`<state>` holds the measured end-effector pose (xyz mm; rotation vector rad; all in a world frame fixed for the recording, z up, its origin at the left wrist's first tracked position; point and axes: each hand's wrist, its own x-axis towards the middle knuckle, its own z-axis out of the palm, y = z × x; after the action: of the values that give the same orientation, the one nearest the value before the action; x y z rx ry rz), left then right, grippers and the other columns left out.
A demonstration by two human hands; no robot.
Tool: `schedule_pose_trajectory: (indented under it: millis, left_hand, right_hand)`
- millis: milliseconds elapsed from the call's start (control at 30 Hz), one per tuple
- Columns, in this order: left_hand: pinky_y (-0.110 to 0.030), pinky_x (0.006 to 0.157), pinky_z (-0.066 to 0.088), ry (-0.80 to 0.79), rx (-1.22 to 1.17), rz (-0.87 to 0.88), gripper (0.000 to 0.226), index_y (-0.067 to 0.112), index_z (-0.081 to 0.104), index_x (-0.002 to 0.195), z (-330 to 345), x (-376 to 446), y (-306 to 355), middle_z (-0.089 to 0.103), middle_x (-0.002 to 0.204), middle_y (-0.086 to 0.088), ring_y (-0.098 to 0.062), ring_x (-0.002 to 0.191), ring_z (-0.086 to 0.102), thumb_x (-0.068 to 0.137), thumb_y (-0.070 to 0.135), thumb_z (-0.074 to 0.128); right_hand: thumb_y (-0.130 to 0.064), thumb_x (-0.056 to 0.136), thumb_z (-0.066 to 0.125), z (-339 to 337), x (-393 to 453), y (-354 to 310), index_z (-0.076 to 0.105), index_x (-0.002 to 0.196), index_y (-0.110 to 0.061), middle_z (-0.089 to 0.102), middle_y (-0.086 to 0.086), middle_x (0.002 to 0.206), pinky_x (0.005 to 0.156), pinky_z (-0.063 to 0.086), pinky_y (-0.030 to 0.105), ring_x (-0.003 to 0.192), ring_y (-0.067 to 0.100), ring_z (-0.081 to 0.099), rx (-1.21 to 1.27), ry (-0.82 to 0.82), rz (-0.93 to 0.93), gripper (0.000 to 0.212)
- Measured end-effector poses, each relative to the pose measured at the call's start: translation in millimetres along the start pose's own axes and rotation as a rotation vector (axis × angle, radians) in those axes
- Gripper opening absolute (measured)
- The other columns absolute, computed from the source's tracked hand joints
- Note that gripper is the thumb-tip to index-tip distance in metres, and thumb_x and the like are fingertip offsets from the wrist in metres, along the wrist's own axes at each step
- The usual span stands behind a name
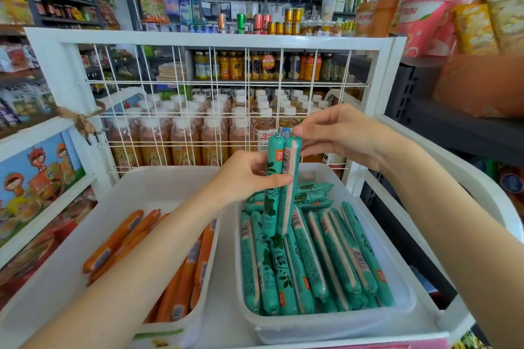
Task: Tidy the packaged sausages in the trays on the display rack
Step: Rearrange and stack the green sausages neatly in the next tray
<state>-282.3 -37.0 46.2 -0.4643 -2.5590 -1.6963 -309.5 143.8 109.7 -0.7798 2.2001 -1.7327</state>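
Two green sausages (279, 181) stand upright, side by side and touching, with their lower ends resting among the green sausages lying in the right tray (334, 329). The left hand (246, 176) holds the pair at mid-height, fingers curled round them from the left and the thumb laid across their front. The right hand (337, 132) meets them at the top, its fingertips pinching the upper end of the right-hand sausage. In the right tray, a row of green sausages (317, 261) lies lengthwise, close together, and a few more lie crosswise at the far end, behind the upright pair. The left tray (158, 187) holds orange sausages (187, 278), some in a loose bundle along its right wall and others slanted near its left side; the left forearm crosses above them. Both trays sit side by side on the white display rack (215, 38), whose wire grid back (181, 93) rises behind them. Through the grid, capped drink bottles (184, 139) stand in rows.
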Motion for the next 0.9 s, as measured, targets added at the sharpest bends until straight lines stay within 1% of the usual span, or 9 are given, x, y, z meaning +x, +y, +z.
schedule_pose_trajectory:
  millis: [133,267,367,433,533,633,700,767,900]
  left_hand:
    - [-0.023,0.083,0.053,-0.022,0.012,0.008,0.021,0.021,0.070,0.095,0,1,1,0.072,0.097,0.004,-0.013,0.091,0.068,0.075,0.019,0.073]
    - [-0.026,0.085,0.053,-0.026,0.026,0.007,0.025,0.016,0.069,0.099,0,2,2,0.072,0.098,0.001,-0.013,0.091,0.068,0.075,0.019,0.073]
    - [-0.026,0.085,0.053,-0.016,0.028,0.008,0.025,0.015,0.069,0.101,0,3,1,0.072,0.099,-0.001,-0.013,0.091,0.068,0.076,0.020,0.072]
    - [-0.027,0.085,0.053,-0.006,0.038,0.011,0.025,0.016,0.070,0.100,0,4,2,0.072,0.099,0.000,-0.013,0.090,0.067,0.076,0.020,0.072]
    - [-0.031,0.086,0.053,0.001,0.069,0.017,0.022,0.019,0.070,0.096,2,6,2,0.072,0.097,0.001,-0.013,0.089,0.068,0.075,0.022,0.073]
    - [-0.033,0.084,0.054,-0.006,0.102,0.032,0.017,0.023,0.069,0.091,4,7,3,0.072,0.093,0.003,-0.013,0.086,0.068,0.074,0.025,0.073]
    - [-0.029,0.081,0.054,-0.005,0.116,0.039,0.019,0.021,0.069,0.092,5,6,4,0.071,0.092,0.004,-0.010,0.084,0.068,0.075,0.025,0.073]
    - [-0.026,0.080,0.054,0.001,0.122,0.042,0.021,0.018,0.070,0.095,6,6,4,0.071,0.092,0.005,-0.009,0.083,0.067,0.075,0.024,0.073]
    - [-0.027,0.080,0.054,-0.002,0.131,0.038,0.021,0.019,0.070,0.094,7,6,5,0.071,0.090,0.008,-0.008,0.083,0.068,0.074,0.024,0.073]
  right_hand:
    - [-0.014,0.067,0.065,-2,0,2,0.067,0.084,-0.001,0.072,0.009,0.081,0.068,0.057,0.021,0.075,0.016,0.070,0.077,-0.010,0.052,0.022]
    - [-0.015,0.066,0.066,-3,1,1,0.068,0.086,-0.001,0.073,0.011,0.084,0.069,0.057,0.023,0.077,0.018,0.070,0.065,0.003,0.070,0.024]
    - [-0.021,0.069,0.066,-1,2,-5,0.069,0.087,-0.003,0.073,0.013,0.089,0.069,0.057,0.021,0.079,0.018,0.070,-0.020,0.014,0.065,0.026]
    - [-0.028,0.068,0.066,3,3,-10,0.069,0.087,-0.004,0.073,0.010,0.087,0.067,0.056,0.019,0.079,0.016,0.069,-0.106,0.023,0.044,0.030]
    - [-0.036,0.064,0.069,9,5,-16,0.071,0.082,-0.009,0.072,0.006,0.086,0.066,0.054,0.021,0.079,0.012,0.065,-0.234,0.051,0.008,0.033]
    - [-0.027,0.074,0.072,12,9,-19,0.073,0.080,-0.009,0.070,0.005,0.079,0.055,0.048,0.017,0.069,0.008,0.060,-0.336,0.076,0.007,0.018]
    - [-0.019,0.078,0.070,11,11,-19,0.072,0.079,-0.009,0.070,0.007,0.080,0.055,0.049,0.018,0.070,0.011,0.059,-0.340,0.092,0.029,0.010]
    - [-0.014,0.079,0.069,10,11,-19,0.072,0.079,-0.008,0.070,0.007,0.080,0.054,0.049,0.018,0.071,0.012,0.059,-0.301,0.087,0.049,0.007]
    - [-0.011,0.080,0.067,8,11,-19,0.070,0.072,-0.011,0.068,-0.006,0.066,0.054,0.049,0.017,0.067,0.006,0.060,-0.286,0.096,0.050,0.009]
